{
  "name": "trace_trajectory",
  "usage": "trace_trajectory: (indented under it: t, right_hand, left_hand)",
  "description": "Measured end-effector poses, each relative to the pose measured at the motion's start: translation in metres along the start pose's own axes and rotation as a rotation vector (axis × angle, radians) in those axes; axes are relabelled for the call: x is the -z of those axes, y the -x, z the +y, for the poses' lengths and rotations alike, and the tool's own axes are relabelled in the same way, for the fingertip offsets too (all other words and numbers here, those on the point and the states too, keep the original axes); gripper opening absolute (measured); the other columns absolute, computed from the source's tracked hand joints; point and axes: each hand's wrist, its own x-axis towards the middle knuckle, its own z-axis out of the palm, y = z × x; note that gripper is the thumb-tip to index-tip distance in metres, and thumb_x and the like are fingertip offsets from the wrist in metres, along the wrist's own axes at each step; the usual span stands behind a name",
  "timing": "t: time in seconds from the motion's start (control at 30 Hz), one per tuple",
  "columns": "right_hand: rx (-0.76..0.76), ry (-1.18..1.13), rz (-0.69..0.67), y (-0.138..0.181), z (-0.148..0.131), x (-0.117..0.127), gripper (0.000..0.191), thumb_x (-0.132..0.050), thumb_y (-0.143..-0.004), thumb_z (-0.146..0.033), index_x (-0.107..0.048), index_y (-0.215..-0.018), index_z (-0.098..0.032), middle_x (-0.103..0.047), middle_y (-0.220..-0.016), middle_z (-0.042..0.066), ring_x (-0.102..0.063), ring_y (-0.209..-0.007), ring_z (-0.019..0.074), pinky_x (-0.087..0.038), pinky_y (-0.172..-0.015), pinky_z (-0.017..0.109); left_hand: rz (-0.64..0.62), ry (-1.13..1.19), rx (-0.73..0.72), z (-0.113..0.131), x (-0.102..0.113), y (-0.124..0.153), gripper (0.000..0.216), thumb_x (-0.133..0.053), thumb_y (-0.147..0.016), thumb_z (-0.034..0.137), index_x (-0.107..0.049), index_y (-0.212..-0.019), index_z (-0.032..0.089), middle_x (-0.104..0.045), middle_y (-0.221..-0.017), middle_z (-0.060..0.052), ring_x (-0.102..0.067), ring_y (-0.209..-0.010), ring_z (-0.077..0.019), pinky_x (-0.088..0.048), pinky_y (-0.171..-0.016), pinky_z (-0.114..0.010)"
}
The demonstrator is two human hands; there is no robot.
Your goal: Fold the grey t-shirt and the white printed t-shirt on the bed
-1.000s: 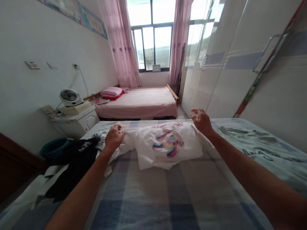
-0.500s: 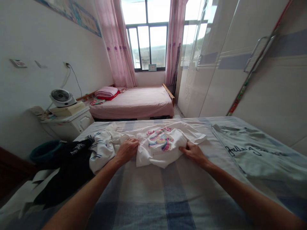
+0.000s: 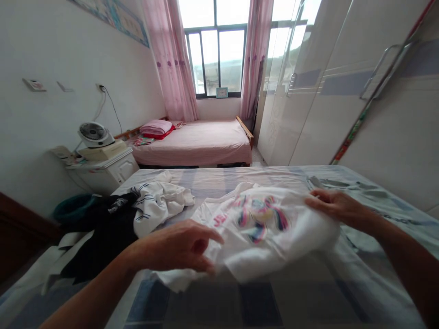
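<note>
Uneven support is looking like the main risk: the right hand (image 3: 338, 208) is gripping the white shirt (image 3: 262, 214) between thumb and fingers at its 3 o'clock edge, while the left hand (image 3: 180, 246), at 9 o'clock, is showing a gap between thumb and forefinger with no cloth visible in it. Whether its fingertips are touching the fabric, I cannot tell. With one side rising and blurring, the shirt could be twisting, bunching its print or creasing along the 7 o'clock corner, which is trailing over the checked sheet (image 3: 254, 313) of the near bed.

The grey-green shirt (image 3: 373, 196) is lying between 2 and 3 o'clock, partly hidden by the right hand and arm, so a wide sweep could be dragging or rumpling it. Towards 10 o'clock a striped white garment (image 3: 159, 203) is crowding the left side, overlapping a black garment (image 3: 103, 249) nearer 8; a careless reach could be snagging either. Farther out, the nightstand (image 3: 109, 171) is standing near 10, the pink bed (image 3: 209, 141) at 11, the wardrobe (image 3: 318, 119) at 1.
</note>
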Motion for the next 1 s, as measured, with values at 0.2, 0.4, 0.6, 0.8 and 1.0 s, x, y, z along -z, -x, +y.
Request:
trace_trajectory:
  t: [0.2,0.4,0.6,0.8,1.0]
  right_hand:
    - [-0.015,0.3,-0.018,0.008,0.06,-0.028,0.044,-0.039,-0.082,-0.054,-0.069,-0.089,-0.023,-0.071,-0.091,0.006,-0.064,-0.081,0.0243,-0.046,-0.074,0.035]
    - [0.093,0.279,0.007,-0.014,0.026,-0.042,0.052,-0.033,-0.084,-0.057,-0.068,-0.1,-0.021,-0.068,-0.107,0.009,-0.063,-0.094,0.0246,-0.045,-0.082,0.032]
    - [0.035,0.267,-0.058,-0.048,-0.001,-0.058,0.031,-0.05,-0.08,-0.044,-0.068,-0.088,-0.02,-0.069,-0.076,0.004,-0.062,-0.068,0.017,-0.042,-0.061,0.025]
    - [0.141,-0.3,0.165,-0.093,-0.031,-0.053,0.026,-0.052,-0.079,-0.042,-0.061,-0.075,-0.017,-0.061,-0.062,0.001,-0.059,-0.057,0.0125,-0.046,-0.06,0.024]
    - [0.124,-0.307,0.237,-0.108,-0.04,-0.051,0.042,-0.055,-0.076,-0.052,-0.062,-0.101,-0.019,-0.066,-0.104,0.009,-0.062,-0.095,0.0221,-0.049,-0.081,0.035]
  left_hand:
    - [0.361,-0.128,0.244,-0.077,-0.032,-0.048,0.039,-0.044,-0.087,0.045,-0.069,-0.096,0.016,-0.066,-0.09,-0.008,-0.06,-0.075,-0.0168,-0.043,-0.074,-0.026]
    - [0.374,-0.124,0.343,-0.096,-0.03,-0.114,0.044,-0.042,-0.084,0.053,-0.067,-0.075,0.018,-0.064,-0.074,-0.004,-0.058,-0.073,-0.0182,-0.042,-0.069,-0.026]
    - [0.218,0.178,0.405,-0.078,-0.041,-0.14,0.028,-0.061,-0.067,0.042,-0.062,-0.06,0.015,-0.052,-0.052,0.001,-0.049,-0.05,-0.0132,-0.032,-0.048,-0.023]
    - [0.632,0.471,0.234,-0.07,-0.015,-0.107,0.037,-0.049,-0.08,0.047,-0.062,-0.09,0.015,-0.062,-0.071,0.0,-0.054,-0.058,-0.0127,-0.04,-0.052,-0.021]
    - [0.941,0.19,0.522,-0.117,0.009,-0.065,0.045,-0.044,-0.083,0.049,-0.056,-0.111,0.015,-0.063,-0.084,-0.005,-0.059,-0.073,-0.018,-0.045,-0.063,-0.026]
